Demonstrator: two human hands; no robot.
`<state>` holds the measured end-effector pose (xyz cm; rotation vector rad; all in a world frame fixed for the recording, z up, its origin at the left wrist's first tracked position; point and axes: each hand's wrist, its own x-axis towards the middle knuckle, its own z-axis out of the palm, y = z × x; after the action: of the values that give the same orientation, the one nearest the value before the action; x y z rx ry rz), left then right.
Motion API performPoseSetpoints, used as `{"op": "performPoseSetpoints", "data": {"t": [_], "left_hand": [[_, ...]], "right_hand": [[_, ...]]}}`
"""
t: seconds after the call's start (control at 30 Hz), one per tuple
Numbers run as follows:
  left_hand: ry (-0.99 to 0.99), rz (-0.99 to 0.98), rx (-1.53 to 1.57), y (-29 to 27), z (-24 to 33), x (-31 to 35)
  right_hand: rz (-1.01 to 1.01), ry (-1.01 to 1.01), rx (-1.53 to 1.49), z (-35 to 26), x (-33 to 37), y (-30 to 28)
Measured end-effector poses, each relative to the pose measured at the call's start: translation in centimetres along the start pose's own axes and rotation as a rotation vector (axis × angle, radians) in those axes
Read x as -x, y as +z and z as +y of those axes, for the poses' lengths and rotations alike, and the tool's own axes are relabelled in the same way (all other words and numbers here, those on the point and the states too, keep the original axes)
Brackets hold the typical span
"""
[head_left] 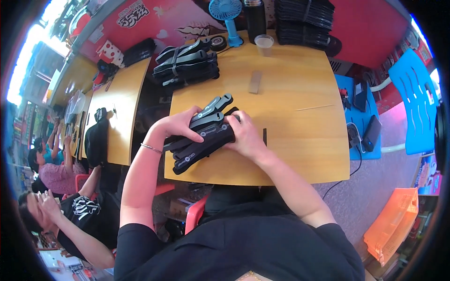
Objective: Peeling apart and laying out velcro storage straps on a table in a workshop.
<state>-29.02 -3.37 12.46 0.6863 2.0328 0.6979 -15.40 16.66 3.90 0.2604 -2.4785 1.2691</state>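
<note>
Both hands are on it! The left hand (180,124) curls round the left side of the stack of black and grey strips (201,152), thumb on top; the right hand (247,136) closes round its right end. The stack is over the table's (304,145) near left (resting or lifted, I can't tell). Far left, a banded bundle (185,68) lies near the blue fan (227,13).

The left grip (177,124) and right grip (246,136) hold a black-and-grey bundle (206,151); beyond it stands a blue fan (226,10).
</note>
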Motion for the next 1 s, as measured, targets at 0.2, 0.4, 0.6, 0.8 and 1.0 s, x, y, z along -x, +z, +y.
{"op": "performPoseSetpoints", "data": {"t": [0.2,0.4,0.6,0.8,1.0], "left_hand": [[-0.023,-0.042,0.108,0.2,0.1,0.0],[0.063,-0.086,0.011,-0.6,7.4,-0.7],[0.279,-0.187,-0.118,-0.3,18.0,-11.1],[0.359,-0.266,-0.35,1.7,26.8,-22.4],[0.521,-0.246,-0.574,3.7,29.0,-29.8]], "right_hand": [[0.04,-0.024,-0.092,0.5,-0.2,0.4],[0.117,-0.068,-0.062,-0.4,-0.8,-6.0],[0.3,-0.014,0.137,4.5,-0.3,-16.2],[0.518,0.119,0.49,9.6,0.4,-23.3],[0.663,0.377,0.527,15.6,1.3,-23.5]]}}
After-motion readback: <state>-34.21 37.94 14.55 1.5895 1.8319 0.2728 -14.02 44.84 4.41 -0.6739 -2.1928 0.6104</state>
